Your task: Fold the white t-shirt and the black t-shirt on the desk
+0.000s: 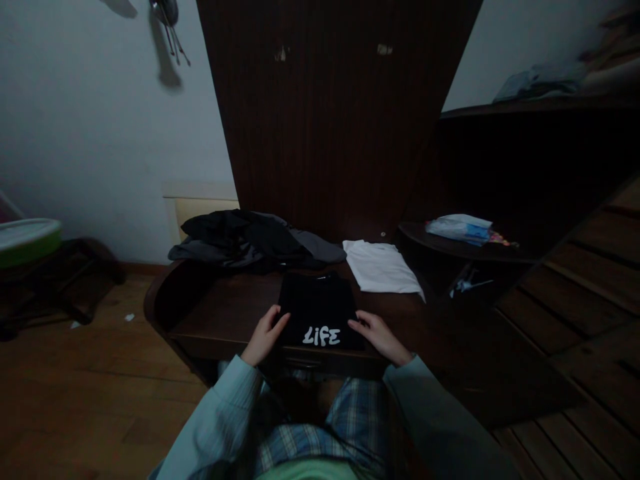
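A folded black T-shirt (317, 303) with white lettering lies flat on the dark wooden desk. At its left edge is my left hand (264, 335), the thumb on top of the cloth and the fingers curled round the side. My right hand (381, 335) grips the opposite edge in much the same way. Some fingertips of both hands are hidden by the cloth or lost in the dim light. Just behind the shirt, to the right, rests a folded white garment (383, 268), which neither hand touches.
A heap of dark clothes (245, 240) covers the desk's back left. On a low corner shelf (425, 241) at right lies a plastic package (460, 228). A green-rimmed basin (30, 243) stands at far left. A slatted wooden surface (590, 300) fills the right side.
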The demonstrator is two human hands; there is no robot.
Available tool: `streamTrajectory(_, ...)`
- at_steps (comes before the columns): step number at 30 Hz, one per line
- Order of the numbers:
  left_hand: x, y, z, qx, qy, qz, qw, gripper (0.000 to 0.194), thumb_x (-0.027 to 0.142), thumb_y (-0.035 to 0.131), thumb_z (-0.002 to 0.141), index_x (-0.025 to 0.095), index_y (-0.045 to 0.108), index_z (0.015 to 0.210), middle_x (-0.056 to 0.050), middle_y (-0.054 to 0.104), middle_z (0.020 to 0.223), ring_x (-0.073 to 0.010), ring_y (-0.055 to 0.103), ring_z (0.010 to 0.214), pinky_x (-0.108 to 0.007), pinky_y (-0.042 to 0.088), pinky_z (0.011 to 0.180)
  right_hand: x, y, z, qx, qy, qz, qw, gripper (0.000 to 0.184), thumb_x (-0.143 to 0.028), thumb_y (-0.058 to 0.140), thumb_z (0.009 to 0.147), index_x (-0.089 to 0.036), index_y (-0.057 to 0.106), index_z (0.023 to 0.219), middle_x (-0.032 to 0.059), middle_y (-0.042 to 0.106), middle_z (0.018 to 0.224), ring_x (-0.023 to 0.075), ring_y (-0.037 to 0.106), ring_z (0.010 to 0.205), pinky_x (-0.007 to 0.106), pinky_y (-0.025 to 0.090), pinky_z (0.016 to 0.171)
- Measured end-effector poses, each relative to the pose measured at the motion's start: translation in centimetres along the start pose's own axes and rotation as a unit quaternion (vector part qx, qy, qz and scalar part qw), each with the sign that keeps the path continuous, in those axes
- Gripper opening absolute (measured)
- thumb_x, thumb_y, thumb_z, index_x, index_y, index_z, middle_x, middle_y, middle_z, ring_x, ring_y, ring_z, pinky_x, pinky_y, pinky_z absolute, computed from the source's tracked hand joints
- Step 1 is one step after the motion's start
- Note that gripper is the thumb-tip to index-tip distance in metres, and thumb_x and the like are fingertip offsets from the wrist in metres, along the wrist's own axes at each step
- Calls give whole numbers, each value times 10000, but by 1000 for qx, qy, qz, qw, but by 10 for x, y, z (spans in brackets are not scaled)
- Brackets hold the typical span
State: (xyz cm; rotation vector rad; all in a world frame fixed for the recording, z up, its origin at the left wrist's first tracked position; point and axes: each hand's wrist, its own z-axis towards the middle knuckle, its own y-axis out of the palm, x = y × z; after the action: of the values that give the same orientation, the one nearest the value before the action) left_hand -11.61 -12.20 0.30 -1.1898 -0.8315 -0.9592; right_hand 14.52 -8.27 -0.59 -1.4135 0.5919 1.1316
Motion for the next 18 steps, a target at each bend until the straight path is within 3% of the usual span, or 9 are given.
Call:
streamTrajectory(5, -5, 1, 3, -41, -40, -67, 996, 295, 459, 510, 710, 179, 470, 795, 16, 523, 717, -126, 508, 707, -237, 424, 667, -5, 6, -3, 64, 34, 63, 995, 341, -532, 511, 669, -196, 490, 615, -47, 447, 541, 118, 424, 525, 243, 356, 526)
streamTrajectory(9, -1, -6, 1, -121, -54, -91, 987, 384, 426, 597, 659, 170, 523, 936, -44, 606, 920, -179, 546, 882, -296, 429, 807, -11, -1, -10, -45, 20, 90, 995, 335, -516, 552, 665, -184, 600, 681, 10, 597, 692, 180, 538, 708, 310, 425, 700)
streamTrajectory(11, 1, -9, 1, -151, -51, -98, 982, 420, 423, 612, 649, 169, 546, 977, -60, 608, 1015, -200, 538, 956, -322, 412, 864, -10, -4, -12, -67, 16, 87, 994, 347, -513, 574, 653, -179, 641, 722, 29, 633, 766, 211, 555, 791, 354, 413, 782)
streamTrajectory(13, 1, -9, 1, -144, -44, -100, 984, 433, 437, 602, 654, 174, 558, 995, -60, 607, 1056, -210, 530, 995, -338, 396, 898, -6, -3, -13, -51, 17, 99, 994, 378, -523, 568, 659, -179, 655, 786, 36, 649, 820, 227, 561, 839, 376, 406, 816)
streamTrajectory(18, -4, 0, 4, -54, -32, -74, 995, 426, 449, 582, 657, 168, 561, 977, -64, 616, 1030, -214, 533, 979, -345, 390, 895, 1, 3, -11, -18, 25, 142, 989, 448, -572, 532, 668, -177, 641, 849, 36, 658, 847, 227, 561, 871, 366, 411, 822)
